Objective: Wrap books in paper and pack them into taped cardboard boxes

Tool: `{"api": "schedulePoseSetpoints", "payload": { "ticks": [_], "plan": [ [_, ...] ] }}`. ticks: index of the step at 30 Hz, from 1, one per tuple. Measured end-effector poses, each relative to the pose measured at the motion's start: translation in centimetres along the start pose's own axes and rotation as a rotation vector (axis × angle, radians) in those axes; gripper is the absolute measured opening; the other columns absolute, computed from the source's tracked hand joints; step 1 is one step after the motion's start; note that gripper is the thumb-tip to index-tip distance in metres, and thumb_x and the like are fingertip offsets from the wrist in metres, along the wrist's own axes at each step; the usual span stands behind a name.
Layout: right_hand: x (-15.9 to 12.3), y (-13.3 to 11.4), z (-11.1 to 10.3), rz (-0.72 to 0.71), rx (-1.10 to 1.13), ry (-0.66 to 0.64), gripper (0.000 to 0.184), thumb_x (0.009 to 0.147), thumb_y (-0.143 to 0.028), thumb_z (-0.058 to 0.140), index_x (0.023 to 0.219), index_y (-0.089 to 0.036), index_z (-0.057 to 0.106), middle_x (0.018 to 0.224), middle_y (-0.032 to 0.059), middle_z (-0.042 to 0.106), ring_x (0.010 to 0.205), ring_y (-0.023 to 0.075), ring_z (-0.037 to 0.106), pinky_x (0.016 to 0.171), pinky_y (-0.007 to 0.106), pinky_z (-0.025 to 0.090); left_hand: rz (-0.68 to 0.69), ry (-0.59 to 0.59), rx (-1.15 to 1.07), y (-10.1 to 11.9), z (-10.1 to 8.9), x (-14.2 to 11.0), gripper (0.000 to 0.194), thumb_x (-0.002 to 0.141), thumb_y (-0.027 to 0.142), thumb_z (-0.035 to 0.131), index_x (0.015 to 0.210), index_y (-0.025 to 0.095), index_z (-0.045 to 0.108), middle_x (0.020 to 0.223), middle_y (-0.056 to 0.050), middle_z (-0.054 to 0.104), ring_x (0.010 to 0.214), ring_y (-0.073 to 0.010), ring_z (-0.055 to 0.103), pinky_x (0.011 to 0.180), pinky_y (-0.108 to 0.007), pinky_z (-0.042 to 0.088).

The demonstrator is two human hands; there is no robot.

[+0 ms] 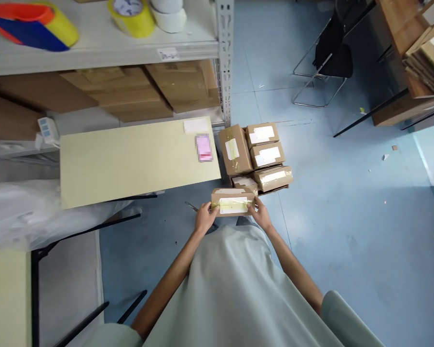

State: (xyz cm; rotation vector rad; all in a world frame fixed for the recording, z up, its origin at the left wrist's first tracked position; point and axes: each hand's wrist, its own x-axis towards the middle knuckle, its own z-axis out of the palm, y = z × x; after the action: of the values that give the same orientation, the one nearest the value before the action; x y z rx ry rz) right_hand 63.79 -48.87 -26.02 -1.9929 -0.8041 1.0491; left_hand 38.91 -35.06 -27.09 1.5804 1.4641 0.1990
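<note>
Between my two hands I hold a small brown cardboard box, with a white label and yellowish tape on its near side. My left hand grips its left end, thumb on the face. At the right end, my right hand grips it the same way. Just beyond is a group of taped, labelled cardboard boxes, seemingly stacked in a larger open carton whose edge shows. The held box partly covers one of them.
A pale yellow table stands to the left, with a blurred pink item on it. Behind it, a metal shelf bears tape rolls and a tape dispenser. A black chair and wooden table stand far right.
</note>
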Motion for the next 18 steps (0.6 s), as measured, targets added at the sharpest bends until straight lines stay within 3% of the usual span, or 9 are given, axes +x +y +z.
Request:
{"api": "schedulePoseSetpoints", "payload": {
  "ticks": [4,7,10,13,18],
  "plan": [
    [1.8,0.7,-6.2,0.059,0.071,-0.055,0.071,0.095,-0.068,0.066,0.148,-0.021,0.066,0.141,0.0163,0.077,0.129,0.0365,0.075,0.112,0.055,0.063,-0.009,-0.037,0.063,4.7,4.1,1.0,0.025,0.093,0.033,0.075,0.115,0.021,0.078,0.119,-0.013,0.08,0.099,-0.0299,0.081,0.097,-0.044,0.065],
    [2.6,0.4,-9.7,0.061,0.138,-0.128,0.063,0.097,-0.066,0.065,0.14,-0.02,0.069,0.135,0.0143,0.08,0.124,0.0339,0.077,0.11,0.051,0.064,-0.008,-0.006,0.154,7.9,5.4,1.2,0.026,0.095,0.034,0.073,0.116,0.02,0.078,0.119,-0.015,0.08,0.1,-0.0318,0.08,0.096,-0.045,0.065],
    [4.1,-1.0,-12.3,0.038,0.178,-0.165,0.061,0.099,-0.067,0.065,0.138,-0.02,0.07,0.132,0.0128,0.082,0.12,0.0334,0.078,0.106,0.048,0.066,0.056,0.096,0.211,11.1,5.0,1.7,0.033,0.097,0.041,0.074,0.122,0.02,0.078,0.118,-0.015,0.078,0.1,-0.0327,0.079,0.093,-0.045,0.065],
    [7.5,-3.6,-14.9,-0.042,0.166,-0.13,0.07,0.099,-0.07,0.067,0.147,-0.019,0.068,0.14,0.0147,0.079,0.13,0.0353,0.075,0.111,0.049,0.064,0.143,0.152,0.207,15.1,3.8,3.2,0.041,0.1,0.049,0.071,0.129,0.021,0.077,0.12,-0.014,0.077,0.1,-0.0314,0.078,0.095,-0.046,0.067],
    [15.2,-7.6,-20.0,-0.267,0.156,0.064,0.096,0.101,-0.072,0.066,0.176,-0.018,0.037,0.167,0.0198,0.059,0.15,0.0348,0.062,0.126,0.056,0.053,0.354,0.182,0.113,22.4,3.9,7.6,0.052,0.107,0.049,0.061,0.149,0.019,0.065,0.137,-0.015,0.07,0.124,-0.0292,0.074,0.105,-0.041,0.067]
  ]
}}
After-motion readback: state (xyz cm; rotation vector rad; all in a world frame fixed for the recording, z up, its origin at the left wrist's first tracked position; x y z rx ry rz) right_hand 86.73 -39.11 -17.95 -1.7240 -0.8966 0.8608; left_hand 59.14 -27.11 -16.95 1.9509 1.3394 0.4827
